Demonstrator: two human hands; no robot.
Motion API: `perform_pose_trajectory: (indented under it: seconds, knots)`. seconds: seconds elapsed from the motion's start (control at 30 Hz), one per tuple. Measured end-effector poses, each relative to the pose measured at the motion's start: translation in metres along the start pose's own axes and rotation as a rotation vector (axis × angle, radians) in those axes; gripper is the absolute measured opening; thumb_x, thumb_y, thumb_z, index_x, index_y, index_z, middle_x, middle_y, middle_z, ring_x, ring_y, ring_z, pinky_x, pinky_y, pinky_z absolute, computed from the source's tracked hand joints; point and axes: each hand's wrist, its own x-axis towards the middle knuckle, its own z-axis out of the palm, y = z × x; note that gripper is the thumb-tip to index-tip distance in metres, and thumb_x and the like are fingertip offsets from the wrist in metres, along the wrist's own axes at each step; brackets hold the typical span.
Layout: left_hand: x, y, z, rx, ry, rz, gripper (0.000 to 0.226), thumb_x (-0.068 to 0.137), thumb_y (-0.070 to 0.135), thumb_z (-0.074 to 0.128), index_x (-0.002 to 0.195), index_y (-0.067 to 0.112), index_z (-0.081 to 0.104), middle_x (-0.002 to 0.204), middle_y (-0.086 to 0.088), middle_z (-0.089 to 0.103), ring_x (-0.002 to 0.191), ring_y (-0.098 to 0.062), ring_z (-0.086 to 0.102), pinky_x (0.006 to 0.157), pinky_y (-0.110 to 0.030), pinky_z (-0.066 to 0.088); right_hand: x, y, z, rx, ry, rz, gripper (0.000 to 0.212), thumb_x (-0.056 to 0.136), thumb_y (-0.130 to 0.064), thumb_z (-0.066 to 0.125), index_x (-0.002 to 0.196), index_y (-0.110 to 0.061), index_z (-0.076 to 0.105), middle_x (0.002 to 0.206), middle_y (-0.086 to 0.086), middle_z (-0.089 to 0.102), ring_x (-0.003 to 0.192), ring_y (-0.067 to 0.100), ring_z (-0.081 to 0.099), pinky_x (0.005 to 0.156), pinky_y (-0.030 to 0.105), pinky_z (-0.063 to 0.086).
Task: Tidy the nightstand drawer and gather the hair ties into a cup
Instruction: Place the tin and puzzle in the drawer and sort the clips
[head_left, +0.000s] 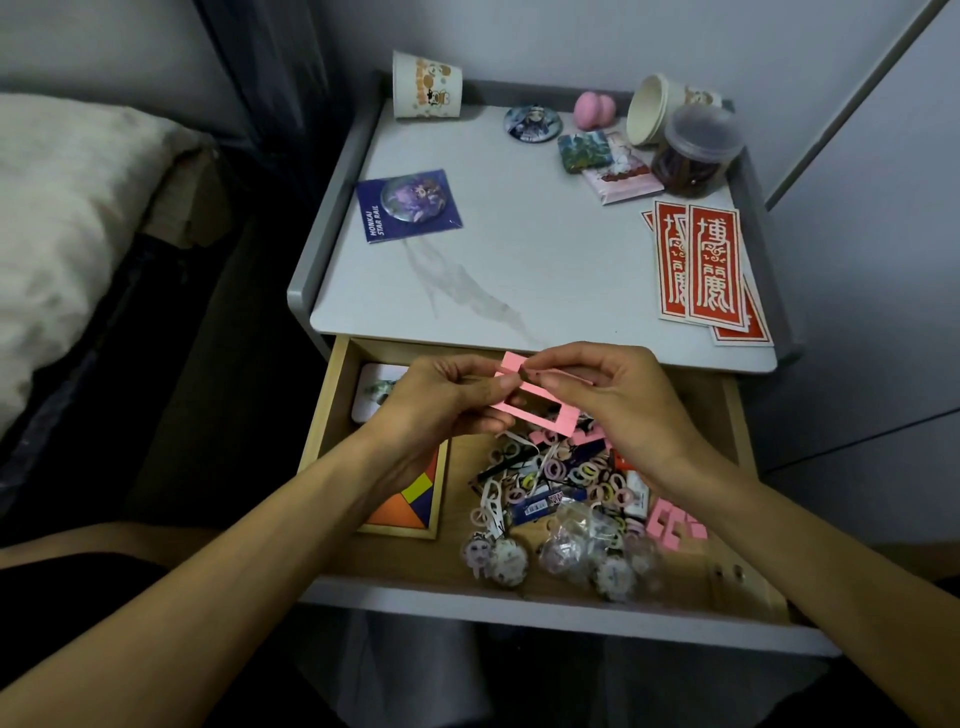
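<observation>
Small pastel ring hair ties (582, 475) lie heaped in the open wooden drawer (332, 415), just below the right hand (618, 395), the nearer one. Right and left hand (436, 400) both pinch a flat pink cut-out card (563, 418) above them, long axis left-right. The printed paper cup (427, 85) stands well apart at the table's back-left, and clutter partly hides the ties.

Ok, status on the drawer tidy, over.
Left grip and right grip pinching pink frame over drawer. Hair ties loose in drawer. Paper cup on nightstand, unobstructed.

"HONKAI STAR RAIL" on the blue badge card (409, 206) — red slips' (698, 265) characters unread
</observation>
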Motion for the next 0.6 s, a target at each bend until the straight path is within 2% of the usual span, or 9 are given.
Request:
perform_pose_trajectory:
  seconds: [0.27, 0.37, 0.6]
  knots:
    - [-0.0004, -0.0028, -0.0023, -0.013, 0.009, 0.012, 0.015, 0.090, 0.006, 0.065, 0.102, 0.006, 0.073, 0.084, -0.011, 0.074, 0.059, -0.011, 0.066, 0.060, -0.017, 0.057, -0.0019, 0.0047, 0.0064, -0.187, 0.028, -0.107, 0.022, 0.088, -0.009, 0.070, 0.106, -0.020, 0.074, 0.102, -0.007, 0.074, 0.099, 0.005, 0.069, 0.082, 0.026, 0.057]
    - [0.0001, -0.0038, -0.0038, -0.010, 0.008, 0.021, 0.013, 0.090, 0.009, 0.064, 0.100, 0.008, 0.074, 0.083, -0.009, 0.074, 0.060, -0.010, 0.066, 0.060, -0.017, 0.057, -0.0017, 0.0033, 0.0076, -0.174, 0.022, -0.106, 0.025, 0.087, -0.007, 0.070, 0.108, -0.020, 0.073, 0.102, -0.008, 0.074, 0.099, 0.003, 0.068, 0.082, 0.025, 0.056]
    - [0.0017, -0.0080, -0.0066, 0.000, 0.044, 0.056, 0.020, 0.091, 0.013, 0.065, 0.107, 0.004, 0.074, 0.085, -0.013, 0.074, 0.058, -0.012, 0.064, 0.057, -0.017, 0.055, -0.0035, -0.0009, 0.0093, -0.131, -0.002, -0.102, 0.027, 0.086, -0.005, 0.070, 0.107, -0.022, 0.072, 0.102, -0.010, 0.074, 0.098, -0.001, 0.068, 0.083, 0.018, 0.055]
